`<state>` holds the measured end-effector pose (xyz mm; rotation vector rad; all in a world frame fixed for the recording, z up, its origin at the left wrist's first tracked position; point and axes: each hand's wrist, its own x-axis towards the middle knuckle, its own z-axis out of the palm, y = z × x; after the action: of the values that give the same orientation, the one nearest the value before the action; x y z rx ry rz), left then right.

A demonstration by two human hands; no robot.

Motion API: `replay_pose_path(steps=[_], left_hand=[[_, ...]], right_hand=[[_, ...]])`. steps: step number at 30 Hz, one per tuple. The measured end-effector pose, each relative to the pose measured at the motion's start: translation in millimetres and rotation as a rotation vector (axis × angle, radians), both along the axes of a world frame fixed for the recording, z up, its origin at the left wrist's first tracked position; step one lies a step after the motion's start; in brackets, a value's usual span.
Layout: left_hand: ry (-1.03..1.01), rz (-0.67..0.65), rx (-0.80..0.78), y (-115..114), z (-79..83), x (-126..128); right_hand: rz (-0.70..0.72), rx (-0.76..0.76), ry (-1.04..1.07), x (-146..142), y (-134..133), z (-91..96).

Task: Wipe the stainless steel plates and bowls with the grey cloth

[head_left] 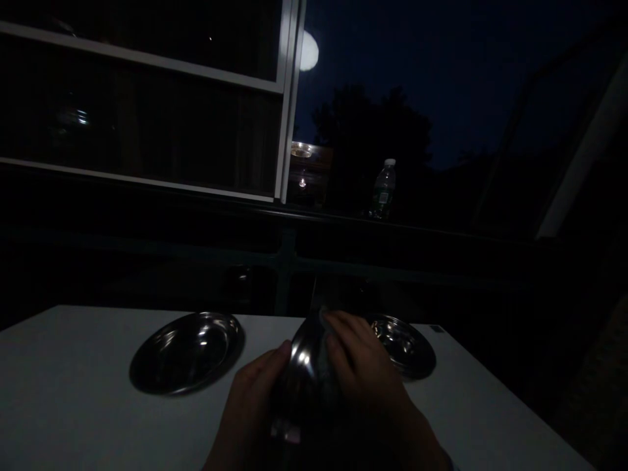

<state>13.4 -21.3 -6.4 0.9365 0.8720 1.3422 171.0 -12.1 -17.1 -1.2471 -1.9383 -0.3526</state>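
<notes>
Between my hands a shiny metal dish [301, 366] is held tilted above the near part of the table. My left hand [252, 386] grips its left rim, thumb along the edge. On the other side my right hand [366, 360] lies with bent fingers over a greyish cloth [326, 366], pressed against the dish's surface. The lower part of the dish is lost in shadow. A wide metal plate [184, 356] rests on the table to the left. Another metal plate [405, 350] sits to the right, partly hidden behind my right hand.
The white table [93, 418] spans the foreground, with a small dark label [436, 329] near its far right corner. Beyond it, a plastic bottle [384, 190] with a white cap stands at the window ledge. A white window frame [289, 98] rises at the back; the surroundings are very dark.
</notes>
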Motion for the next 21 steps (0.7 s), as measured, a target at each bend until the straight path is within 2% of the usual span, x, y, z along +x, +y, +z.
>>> replay_pose_path(steps=[2,4,8,10,13,17,21], left_hand=[[-0.035,-0.052,-0.035,4.4,-3.2,-1.5],[-0.099,-0.045,-0.051,9.7,-8.0,-3.1],[-0.177,-0.021,-0.131,15.0,-16.1,-5.5],[-0.153,-0.032,-0.088,14.1,-18.4,-6.3],[-0.101,-0.046,0.009,11.2,-19.2,-6.5],[-0.18,-0.043,-0.12,11.4,-14.0,-6.9],[-0.279,0.065,-0.201,15.3,-10.0,-10.4]], right_hand=[[0.092,0.101,-0.091,-12.5,-3.9,-1.2],[0.161,0.205,-0.164,-27.5,-7.2,-4.4],[0.159,0.325,-0.183,-40.9,-6.4,-11.1],[0.111,0.315,-0.154,-35.1,-4.1,-10.6],[0.025,0.22,-0.129,-22.6,-2.8,-6.3],[0.03,0.207,-0.172,-28.4,-6.2,-9.2],[0.124,0.297,-0.269,-50.7,-9.6,-21.3]])
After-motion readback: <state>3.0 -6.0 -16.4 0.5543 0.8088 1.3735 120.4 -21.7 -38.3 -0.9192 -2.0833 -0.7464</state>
